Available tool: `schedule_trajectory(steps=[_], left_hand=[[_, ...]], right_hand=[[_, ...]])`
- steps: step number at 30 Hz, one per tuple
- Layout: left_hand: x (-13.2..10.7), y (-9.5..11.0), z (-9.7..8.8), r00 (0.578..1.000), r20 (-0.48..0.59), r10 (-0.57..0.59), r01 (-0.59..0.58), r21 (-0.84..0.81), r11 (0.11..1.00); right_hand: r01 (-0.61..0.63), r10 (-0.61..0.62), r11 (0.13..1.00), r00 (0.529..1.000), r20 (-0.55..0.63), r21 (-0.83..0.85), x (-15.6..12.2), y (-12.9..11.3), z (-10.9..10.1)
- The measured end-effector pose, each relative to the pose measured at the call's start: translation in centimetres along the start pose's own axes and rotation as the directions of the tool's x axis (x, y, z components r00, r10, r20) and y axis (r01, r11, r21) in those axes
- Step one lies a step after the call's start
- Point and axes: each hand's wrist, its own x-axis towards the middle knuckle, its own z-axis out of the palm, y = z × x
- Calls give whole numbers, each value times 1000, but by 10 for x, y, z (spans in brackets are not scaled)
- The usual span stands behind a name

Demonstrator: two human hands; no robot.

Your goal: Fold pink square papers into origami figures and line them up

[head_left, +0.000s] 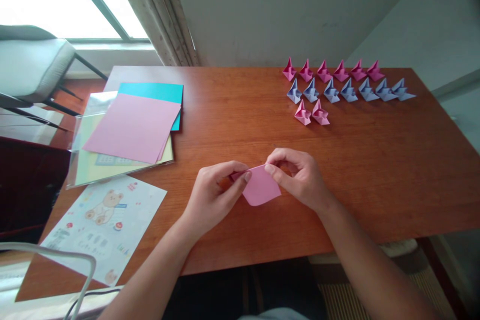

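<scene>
A small piece of pink paper (261, 187) is held up between my two hands, just above the wooden table (225, 125). My left hand (219, 185) pinches its upper left edge between thumb and fingers. At the upper right corner, my right hand (296, 172) grips the paper with thumb and forefinger. The paper's lower edge bows slightly towards me. Whether it is folded double cannot be made out.
Rows of folded paper figures stand at the back right: dark pink (323, 72), pale blue (331, 92) and pink (303, 114). On the left lie pink sheets (131, 127), turquoise paper (152, 92), a clear sleeve (80, 172) and a bear-printed sheet (101, 230). A chair (35, 62) stands beyond.
</scene>
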Motion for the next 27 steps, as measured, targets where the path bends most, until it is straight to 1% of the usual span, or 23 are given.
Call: schedule_trajectory(steps=[11, 20, 22, 24, 27], left_hand=[[-1, 1, 0, 1000, 9, -6, 6, -12, 1000], [-1, 0, -1, 998, 3, -59, 60, -28, 998], [-1, -1, 0, 996, -17, -89, 87, -85, 993], [-1, -2, -1, 988, -45, -145, 134, -200, 971], [0, -1, -1, 961, -48, -274, 230, -414, 881]], right_hand=[[-9, 9, 1000, 1000, -5, -19, 0, 0, -1], [-4, 5, 999, 1000, 9, -32, 1, -1, -2], [15, -13, 999, 999, 41, -43, 1, -1, -3], [45, -41, 997, 997, 66, -61, 1, -2, -4], [86, -82, 993, 995, 50, -82, 1, -2, -4]])
